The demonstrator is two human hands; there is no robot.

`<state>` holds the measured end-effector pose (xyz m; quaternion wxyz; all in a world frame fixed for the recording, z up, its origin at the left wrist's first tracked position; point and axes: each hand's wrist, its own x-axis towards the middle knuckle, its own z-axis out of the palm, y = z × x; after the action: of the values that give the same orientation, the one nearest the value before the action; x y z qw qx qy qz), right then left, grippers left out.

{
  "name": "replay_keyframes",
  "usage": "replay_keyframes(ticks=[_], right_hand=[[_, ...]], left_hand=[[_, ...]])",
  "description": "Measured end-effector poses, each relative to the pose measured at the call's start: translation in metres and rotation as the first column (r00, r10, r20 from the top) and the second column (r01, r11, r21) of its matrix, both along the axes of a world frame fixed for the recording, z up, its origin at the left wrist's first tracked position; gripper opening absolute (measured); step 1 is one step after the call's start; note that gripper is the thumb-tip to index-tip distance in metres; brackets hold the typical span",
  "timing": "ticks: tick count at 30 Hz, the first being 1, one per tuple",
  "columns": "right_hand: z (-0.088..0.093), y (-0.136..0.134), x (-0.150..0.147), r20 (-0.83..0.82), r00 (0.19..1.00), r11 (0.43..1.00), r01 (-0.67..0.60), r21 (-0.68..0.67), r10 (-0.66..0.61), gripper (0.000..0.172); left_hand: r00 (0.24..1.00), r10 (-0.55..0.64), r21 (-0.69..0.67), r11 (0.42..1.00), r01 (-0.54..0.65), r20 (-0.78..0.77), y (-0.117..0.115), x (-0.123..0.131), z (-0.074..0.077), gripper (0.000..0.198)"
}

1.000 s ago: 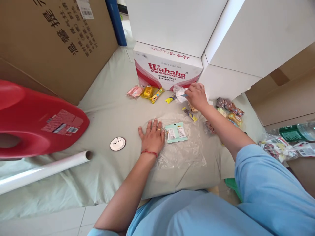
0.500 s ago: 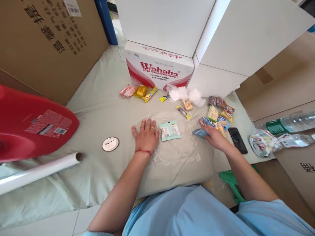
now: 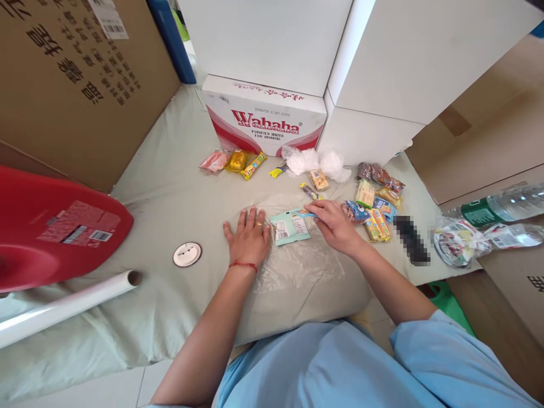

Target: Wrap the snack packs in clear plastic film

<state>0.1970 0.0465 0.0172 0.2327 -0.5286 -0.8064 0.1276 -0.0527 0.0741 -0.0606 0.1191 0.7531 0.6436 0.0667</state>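
Observation:
My left hand lies flat, fingers spread, on the left edge of a clear plastic sheet spread on the pale cloth. A mint-green snack packet rests on the sheet just right of that hand. My right hand pinches a small blue snack packet and holds it over the green packet's top right corner. A pile of mixed snack packets lies to the right of my right hand.
A Wahaha water carton stands at the back with a few snacks and crumpled clear plastic in front. A red plastic stool, white roll and round badge lie left. Phone and water bottles lie right.
My right hand left the crumpled plastic at the back, picked a blue packet from the right pile and carried it left onto the plastic sheet. My left hand stayed flat.

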Motion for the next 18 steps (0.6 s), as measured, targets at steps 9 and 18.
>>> replay_keyframes(ticks=[9,18], right_hand=[[-0.069,0.003,-0.045,0.303,0.943,0.99,-0.128,-0.052,0.138,0.05],[-0.066,-0.003,-0.04,0.265,0.958,0.992,-0.122,0.024,0.111,0.051]], left_hand=[[1.0,-0.006,0.022,1.0,0.005,0.019,-0.001,-0.001,0.0,0.057],[0.998,0.003,0.014,1.0,-0.003,0.057,-0.001,-0.002,0.001,0.056]])
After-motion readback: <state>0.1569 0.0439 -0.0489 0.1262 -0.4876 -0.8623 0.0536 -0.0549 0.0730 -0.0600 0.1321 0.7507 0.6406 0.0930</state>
